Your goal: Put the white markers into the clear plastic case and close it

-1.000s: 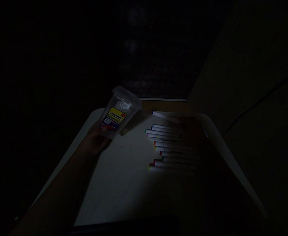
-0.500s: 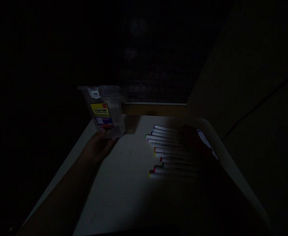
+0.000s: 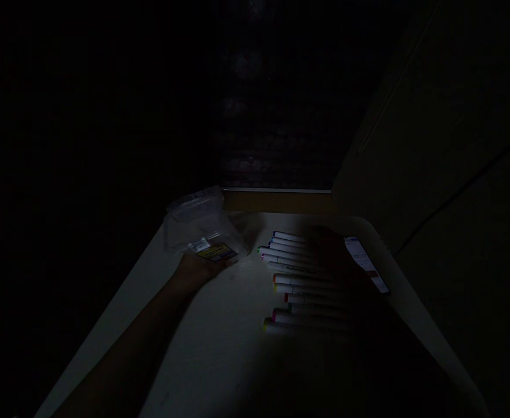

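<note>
My left hand (image 3: 194,271) is closed around a clear plastic marker box (image 3: 202,223), tipped on its side with its yellow-and-blue label (image 3: 217,252) turned upward. The box's opening faces left and away from me. Several white markers (image 3: 298,269) with coloured ends lie side by side in a column on the table. My right hand (image 3: 331,247) reaches over the right ends of the farthest markers. It is in deep shadow, so I cannot make out its fingers or whether they grip a marker.
A lit phone (image 3: 365,261) showing digits lies on the right side of the white table (image 3: 211,342), partly behind my right arm. A dark cable (image 3: 455,194) hangs against the wall on the right. Beyond the table's far edge is a brown strip (image 3: 281,202). The room is very dark.
My left hand has tipped the box from nearly upright onto its side and brought it lower and rightward. The markers keep their arrangement; more of the phone screen shows beside my right arm.
</note>
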Tool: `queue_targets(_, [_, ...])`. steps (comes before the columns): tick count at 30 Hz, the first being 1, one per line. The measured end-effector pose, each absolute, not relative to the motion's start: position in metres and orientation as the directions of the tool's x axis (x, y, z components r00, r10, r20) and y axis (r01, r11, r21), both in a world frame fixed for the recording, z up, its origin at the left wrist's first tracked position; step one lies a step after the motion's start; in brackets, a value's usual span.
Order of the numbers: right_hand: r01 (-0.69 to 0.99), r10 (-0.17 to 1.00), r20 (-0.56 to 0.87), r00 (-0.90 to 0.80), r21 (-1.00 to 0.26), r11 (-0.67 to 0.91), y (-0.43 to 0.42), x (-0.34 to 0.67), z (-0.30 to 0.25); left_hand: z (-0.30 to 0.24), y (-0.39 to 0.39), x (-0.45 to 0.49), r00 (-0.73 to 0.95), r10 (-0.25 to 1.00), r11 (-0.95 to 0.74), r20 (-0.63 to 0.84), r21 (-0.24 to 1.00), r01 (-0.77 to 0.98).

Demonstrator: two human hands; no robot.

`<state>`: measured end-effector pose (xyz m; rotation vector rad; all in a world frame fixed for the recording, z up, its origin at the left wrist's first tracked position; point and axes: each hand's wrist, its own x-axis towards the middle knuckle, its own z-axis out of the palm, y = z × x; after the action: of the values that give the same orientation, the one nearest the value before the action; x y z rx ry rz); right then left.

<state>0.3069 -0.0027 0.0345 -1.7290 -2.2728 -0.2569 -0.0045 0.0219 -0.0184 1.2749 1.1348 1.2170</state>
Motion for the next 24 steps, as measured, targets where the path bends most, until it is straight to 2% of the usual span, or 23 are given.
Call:
queue_targets(3, [0.947,0.888,0.353,-0.294,-0.018,0.321,-0.01,0.287,0.026,-0.016,0.023,0.0,0.088,0.993,-0.082,0.073,0.991,0.101])
queue_targets(8, [0.869,0.813,0.36,-0.458,-0.013,0.495,-0.047,0.261,-0.001,-0.023,0.025,0.003,0.143,0.985,-0.104,0.099,0.994,0.027])
queue_targets(11, [0.824,0.788,0.289,-0.544,0.005,0.567,-0.075,0.259,-0.013,-0.028,0.025,0.005,0.19,0.977,-0.113,0.1,0.992,0.058])
queue_targets(13, [0.805,0.775,0.257,-0.578,0.022,0.593,-0.089,0.263,-0.019,-0.029,0.025,0.005,0.21,0.972,-0.122,0.109,0.991,0.054])
queue_targets(17, [0.807,0.762,0.303,-0.572,0.038,0.59,-0.097,0.269,-0.028,-0.03,0.022,0.004,0.237,0.965,-0.128,0.115,0.991,0.041])
queue_targets(20, [0.792,0.741,0.321,-0.589,0.047,0.609,-0.093,0.269,-0.029,-0.026,0.012,0.006,0.219,0.966,-0.126,0.137,0.99,-0.065])
queue_targets(24, [0.788,0.736,0.321,-0.596,0.055,0.614,-0.091,0.263,-0.023,-0.008,-0.005,0.021,0.115,0.982,-0.098,0.148,0.929,-0.358])
